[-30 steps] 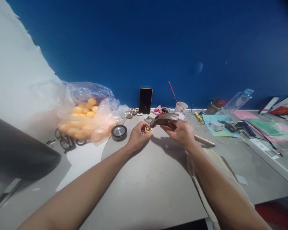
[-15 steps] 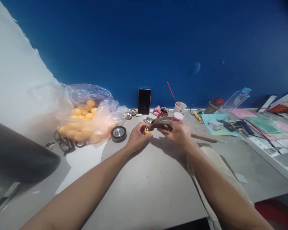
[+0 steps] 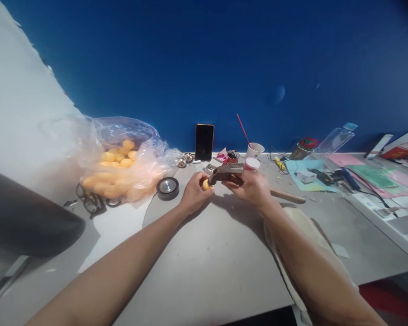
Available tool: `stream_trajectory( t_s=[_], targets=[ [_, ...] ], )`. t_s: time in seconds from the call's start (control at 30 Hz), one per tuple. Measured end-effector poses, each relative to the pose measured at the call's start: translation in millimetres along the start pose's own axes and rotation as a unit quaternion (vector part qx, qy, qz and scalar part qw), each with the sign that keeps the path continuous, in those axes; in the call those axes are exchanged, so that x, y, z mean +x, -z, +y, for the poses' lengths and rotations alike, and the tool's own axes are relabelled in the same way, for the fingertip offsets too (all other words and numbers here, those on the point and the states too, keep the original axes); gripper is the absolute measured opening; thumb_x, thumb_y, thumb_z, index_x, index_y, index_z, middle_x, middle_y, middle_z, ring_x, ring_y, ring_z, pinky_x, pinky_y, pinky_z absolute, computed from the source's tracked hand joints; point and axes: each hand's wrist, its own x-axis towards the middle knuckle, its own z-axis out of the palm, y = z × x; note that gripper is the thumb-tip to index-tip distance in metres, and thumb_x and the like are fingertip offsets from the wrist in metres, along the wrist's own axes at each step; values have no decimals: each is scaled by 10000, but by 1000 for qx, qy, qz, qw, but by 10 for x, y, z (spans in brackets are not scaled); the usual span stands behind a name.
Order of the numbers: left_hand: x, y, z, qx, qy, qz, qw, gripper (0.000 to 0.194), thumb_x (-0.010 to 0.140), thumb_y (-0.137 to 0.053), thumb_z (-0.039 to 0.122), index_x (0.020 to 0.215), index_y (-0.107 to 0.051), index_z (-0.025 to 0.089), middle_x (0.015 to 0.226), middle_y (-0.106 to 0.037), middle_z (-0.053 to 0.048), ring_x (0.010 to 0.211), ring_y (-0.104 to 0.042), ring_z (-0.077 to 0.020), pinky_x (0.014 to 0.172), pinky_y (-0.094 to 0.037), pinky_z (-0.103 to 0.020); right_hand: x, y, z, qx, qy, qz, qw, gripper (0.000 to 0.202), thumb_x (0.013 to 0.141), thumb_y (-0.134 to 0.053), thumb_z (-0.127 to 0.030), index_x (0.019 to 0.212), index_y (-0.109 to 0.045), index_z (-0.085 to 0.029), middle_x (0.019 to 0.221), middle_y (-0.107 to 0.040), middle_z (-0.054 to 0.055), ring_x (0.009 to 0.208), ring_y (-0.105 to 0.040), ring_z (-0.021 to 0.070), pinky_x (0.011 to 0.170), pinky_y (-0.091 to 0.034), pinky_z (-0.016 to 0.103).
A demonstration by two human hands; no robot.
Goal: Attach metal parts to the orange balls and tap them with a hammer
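My left hand [image 3: 196, 192] has its fingers closed round a small yellow-orange ball [image 3: 206, 185], which looks like a ping-pong ball. A dark brown tool [image 3: 227, 172] with a narrow, bent-down tip is gripped in my right hand [image 3: 249, 188]. Its tip meets the ball or sits just against it; I cannot tell which. A wooden handle [image 3: 287, 195] shows beyond my right wrist, and whether it belongs to the tool is hidden. Right behind my right hand stands a pot with a pinkish-white lid [image 3: 252, 164].
At left, a clear plastic bag [image 3: 149, 160] holds several orange balls, beside a round black-rimmed object [image 3: 168, 188]. A phone [image 3: 204, 142] leans on the blue wall near a paper cup [image 3: 254, 150]. Cloth [image 3: 294, 222] lies under my right forearm; papers and a bottle [image 3: 336, 140] are at right.
The ball has turned in my left fingers: a shiny spot beside the tool tip no longer shows, and more yellow surface does. Both hands stay nearly in place; the view shifts slightly.
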Motion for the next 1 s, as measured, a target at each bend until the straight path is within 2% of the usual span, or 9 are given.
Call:
stream_trajectory(
  t_s=[0.07,0.23,0.37,0.5,0.67,0.83,1.0],
  targets=[
    [-3,-1,15,8,0,7,1000,300,727,-716,144,1009,-644,215,1024,-688,-15,936,-654,-200,863,-499,-338,1,9,-9,3,-1,-6,1000,328,863,-725,-549,854,-815,-233,726,-782,58,644,-676,211,592,-389,301],
    [-17,-16,46,8,-10,12,1000,418,721,-692,100,1118,-627,217,1077,-687,-31,996,-658,-212,919,-505,-349,10,29,-40,21,-21,2,1000,362,899,-696,-546,982,-842,-225,817,-813,84,715,-714,238,643,-447,317],
    [-16,-21,54,-16,-16,8,1000,489,720,-694,90,1184,-619,225,1127,-703,-34,1038,-665,-212,959,-506,-353,18,33,-42,13,-45,-22,999,349,865,-734,-557,923,-841,-229,775,-802,84,697,-712,248,634,-448,326],
    [-12,-18,78,-11,-11,8,1000,457,739,-683,104,1178,-635,218,1118,-715,-29,981,-660,-193,932,-506,-339,32,62,-28,44,-57,-15,997,372,899,-705,-567,991,-847,-235,813,-807,79,700,-709,236,647,-455,329],
    [-13,-15,61,-29,-11,0,1000,503,725,-703,108,1211,-641,220,1150,-734,-40,1030,-671,-204,959,-510,-349,55,80,-13,42,-76,-47,995,344,872,-741,-558,908,-840,-231,760,-790,65,673,-686,230,626,-434,332],
    [-1,-2,34,-51,-2,5,999,517,753,-744,176,1260,-655,224,1172,-748,-47,980,-687,-193,927,-533,-343,74,95,33,12,-86,-20,996,363,887,-727,-576,955,-844,-240,769,-784,83,702,-690,254,627,-427,342],
    [-20,-11,80,-90,25,15,996,389,776,-764,262,1162,-764,216,1059,-759,-43,862,-654,-182,832,-573,-339,103,43,149,-61,-127,-80,987,311,873,-750,-542,979,-829,-260,827,-784,88,726,-672,263,623,-374,337]
  ],
)
